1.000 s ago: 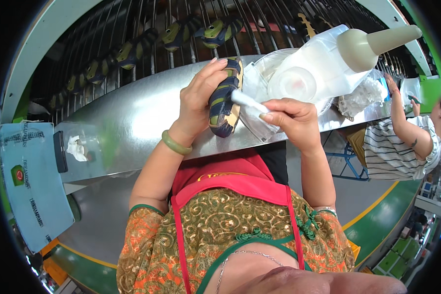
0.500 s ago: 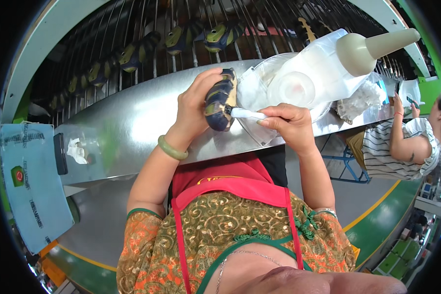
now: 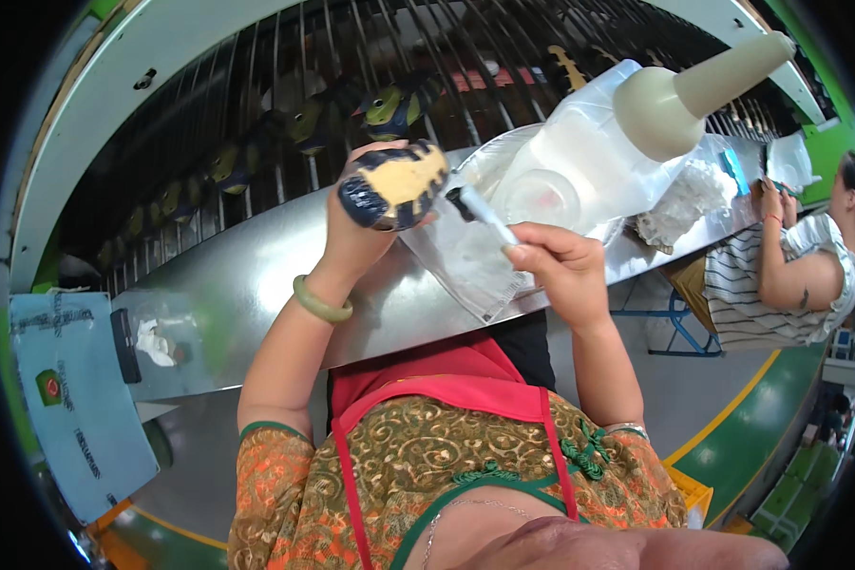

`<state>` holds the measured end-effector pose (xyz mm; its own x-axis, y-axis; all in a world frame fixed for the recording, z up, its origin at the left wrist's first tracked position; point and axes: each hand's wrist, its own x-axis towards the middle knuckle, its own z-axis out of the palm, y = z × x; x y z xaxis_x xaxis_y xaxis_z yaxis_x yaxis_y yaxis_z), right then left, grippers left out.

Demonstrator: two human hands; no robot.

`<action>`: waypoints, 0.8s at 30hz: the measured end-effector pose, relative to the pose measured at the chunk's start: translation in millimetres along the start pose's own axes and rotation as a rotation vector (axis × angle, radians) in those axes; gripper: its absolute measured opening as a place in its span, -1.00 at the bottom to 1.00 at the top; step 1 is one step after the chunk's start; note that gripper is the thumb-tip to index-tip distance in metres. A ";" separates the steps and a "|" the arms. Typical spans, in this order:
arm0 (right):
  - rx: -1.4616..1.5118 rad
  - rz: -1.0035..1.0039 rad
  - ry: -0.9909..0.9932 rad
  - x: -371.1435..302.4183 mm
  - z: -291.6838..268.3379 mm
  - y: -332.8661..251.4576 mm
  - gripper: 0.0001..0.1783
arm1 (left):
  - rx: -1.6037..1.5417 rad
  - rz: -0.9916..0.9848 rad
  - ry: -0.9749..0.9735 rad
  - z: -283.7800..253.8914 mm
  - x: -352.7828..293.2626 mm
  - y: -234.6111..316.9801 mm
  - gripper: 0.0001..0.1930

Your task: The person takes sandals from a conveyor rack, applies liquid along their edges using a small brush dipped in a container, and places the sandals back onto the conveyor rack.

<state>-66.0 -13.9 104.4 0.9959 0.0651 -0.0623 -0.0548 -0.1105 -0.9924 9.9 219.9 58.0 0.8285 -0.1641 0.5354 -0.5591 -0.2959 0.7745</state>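
Note:
My left hand (image 3: 364,195) grips a navy and olive shoe upper (image 3: 404,180); its cream-coloured underside, edged with dark tabs, faces up and toward the right. In my right hand (image 3: 562,261), thumb and fingers pinch the white handle of a small brush (image 3: 484,217) with dark bristles. The bristle end is just right of the shoe, with a small gap between them. A translucent bottle (image 3: 589,142) with a big beige nozzle lies tilted behind the brush, over a clear plastic sheet (image 3: 475,285).
Several similar shoe uppers (image 3: 389,109) sit on metal rods behind the steel ledge (image 3: 256,256). A blue box (image 3: 81,408), a dark flat object (image 3: 125,344) and crumpled tissue (image 3: 155,342) are at the left. White fluffy material (image 3: 689,204) lies right; a co-worker (image 3: 779,275) sits beyond it.
The shoe upper has turned from its side so that the underside shows, shifting slightly left. The brush has come away from it. The whole view has shifted slightly.

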 end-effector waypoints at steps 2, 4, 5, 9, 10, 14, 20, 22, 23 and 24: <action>0.024 -0.027 0.001 5.1 -1.6 -5.6 -0.80 | 0.121 0.103 -0.079 3.8 6.6 1.2 -0.41; 0.013 -0.050 -0.021 12.9 -1.0 -11.6 -0.80 | -0.138 -0.015 -0.111 5.5 7.9 10.5 -0.35; 0.014 -0.096 -0.045 16.5 0.5 -13.2 -0.80 | -0.140 -0.032 -0.112 4.7 7.5 13.9 -0.35; -0.030 -0.286 -0.109 26.8 10.0 -16.8 -0.80 | -0.130 -0.095 -0.180 -0.2 5.1 17.4 -0.39; -0.028 -0.287 -0.109 27.5 10.3 -18.2 -0.80 | -0.128 -0.095 -0.180 -1.6 5.1 17.8 -0.39; -0.290 -0.315 -0.044 24.4 12.0 -13.6 -0.80 | -0.100 -0.087 -0.158 -6.5 2.8 18.3 -0.46; -0.218 -0.264 0.030 15.2 16.1 -10.2 -0.79 | -0.061 -0.121 -0.107 -11.3 -5.2 12.5 -0.48; -0.165 -0.291 0.004 13.3 20.0 -14.0 -0.78 | -0.056 -0.113 -0.123 -11.9 -5.9 15.2 -0.47; -0.211 -0.334 -0.026 12.8 21.4 -14.1 -0.79 | -0.024 -0.114 -0.129 -11.7 -6.5 16.4 -0.45; -0.256 -0.376 -0.059 13.4 22.8 -13.8 -0.79 | 0.009 -0.117 -0.133 -11.8 -6.2 16.9 -0.44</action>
<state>-53.5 11.2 114.8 0.9370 0.2034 0.2842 0.3369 -0.3094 -0.8893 -5.0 227.0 71.7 0.8850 -0.2508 0.3922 -0.4589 -0.3287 0.8254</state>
